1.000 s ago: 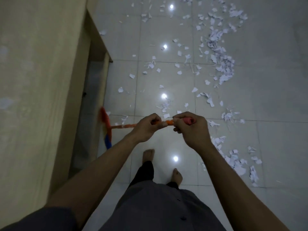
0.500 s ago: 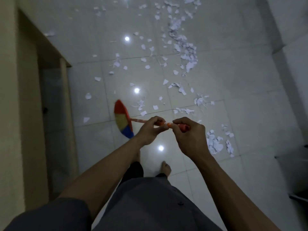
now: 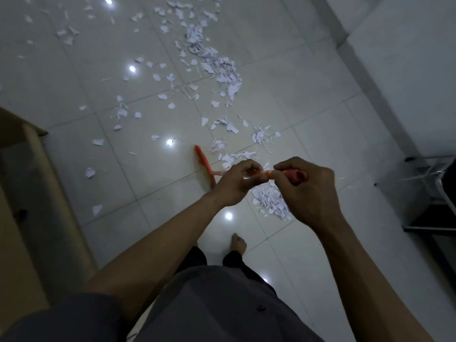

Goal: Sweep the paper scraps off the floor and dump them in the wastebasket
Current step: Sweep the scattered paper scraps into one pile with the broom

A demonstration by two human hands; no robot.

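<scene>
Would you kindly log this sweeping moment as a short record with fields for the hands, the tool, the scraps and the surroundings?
left hand: left hand closed around the broom handle, ahead of the other hand
right hand: right hand closed on the handle's near end
tool: broom, orange head low by the floor, left of the hands
scraps: paper scraps scattered widely over the tiled floor; a denser pile lies under the hands
wastebasket: not in view
surroundings: wooden furniture at left, metal frame at right
</scene>
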